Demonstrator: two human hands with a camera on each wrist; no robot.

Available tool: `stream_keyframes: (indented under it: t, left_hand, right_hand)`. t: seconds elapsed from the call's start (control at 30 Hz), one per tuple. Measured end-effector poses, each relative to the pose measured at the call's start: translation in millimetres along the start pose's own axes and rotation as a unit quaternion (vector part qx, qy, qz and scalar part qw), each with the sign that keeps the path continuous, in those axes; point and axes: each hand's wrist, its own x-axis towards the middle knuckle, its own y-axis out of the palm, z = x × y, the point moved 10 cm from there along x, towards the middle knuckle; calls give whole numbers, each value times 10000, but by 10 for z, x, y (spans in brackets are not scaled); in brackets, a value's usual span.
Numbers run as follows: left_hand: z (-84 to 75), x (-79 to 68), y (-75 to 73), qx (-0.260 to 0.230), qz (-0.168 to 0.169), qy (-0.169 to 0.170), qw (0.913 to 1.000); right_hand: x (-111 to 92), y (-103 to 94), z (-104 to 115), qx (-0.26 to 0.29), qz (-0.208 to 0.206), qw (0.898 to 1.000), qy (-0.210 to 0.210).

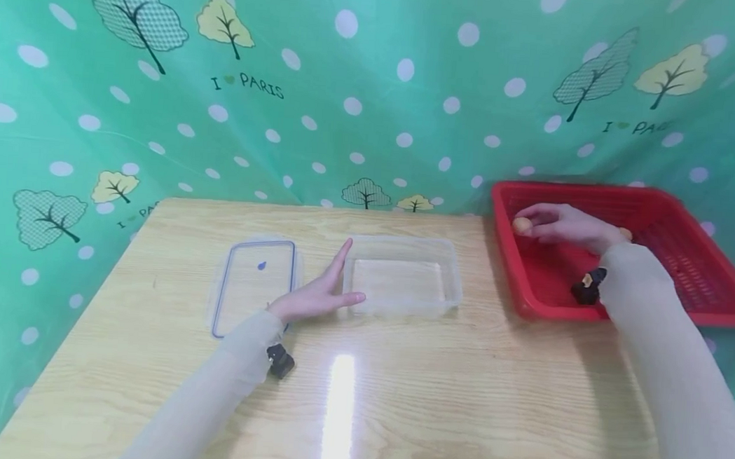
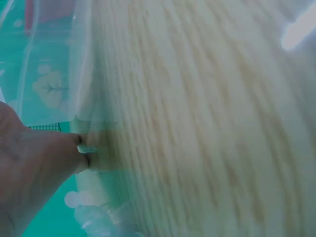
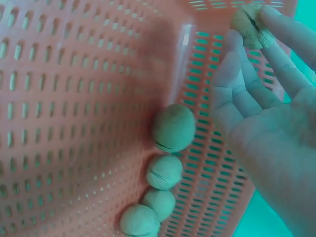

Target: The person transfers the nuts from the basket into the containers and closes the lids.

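Pinching one nut (image 3: pixel 251 28) with thumb and fingers, the right hand (image 1: pixel 566 226) is at the left side of the red basket (image 1: pixel 597 192), where at least four other nuts (image 3: pixel 164 173) lie untouched. The left hand (image 1: pixel 313 298) has fingers spread wide at the clear box (image 1: pixel 401 307) — lid (image 1: pixel 255 286) off, to its left, no nut visible inside — so work seems early.

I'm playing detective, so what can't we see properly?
Head view: some nuts in the basket, behind the right hand.
Head view: blue mark on lid, detail too small.
Left wrist view: part of the left hand, cut off by left edge.
Right wrist view: part of held nut, covered by fingers.
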Motion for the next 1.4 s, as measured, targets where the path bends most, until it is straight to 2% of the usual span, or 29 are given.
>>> stream_keyframes:
  t: [0.2,0.4,0.63,0.87,0.93,1.1,1.17,1.4]
  left_hand:
    - [13,10,-56,267,-313,-40,9991]
    - [-40,67,-90,301,-376,308,9984]
    - [21,98,-92,60,-173,206,9996]
    - [96,91,-183,183,-333,190,9991]
    - [114,95,-213,165,-339,252,9990]
    - [127,92,-297,-218,-304,300,9988]
    - [127,95,-320,-367,-259,277,9986]
    - [109,114,-317,-497,-34,240,9985]
  right_hand:
    - [-127,-94,36,156,-250,9990,323]
    - [-250,-151,88,29,-407,9967,698]
    - [-362,-129,331,268,-500,9975,416]
    - [-447,-58,507,10,-746,9968,294]
    - [-469,-20,557,113,-760,9969,183]
    - [-512,50,698,545,-801,9949,-295]
    - [-532,57,736,546,-848,9941,-399]
    - [-614,70,824,409,-973,9936,-398]
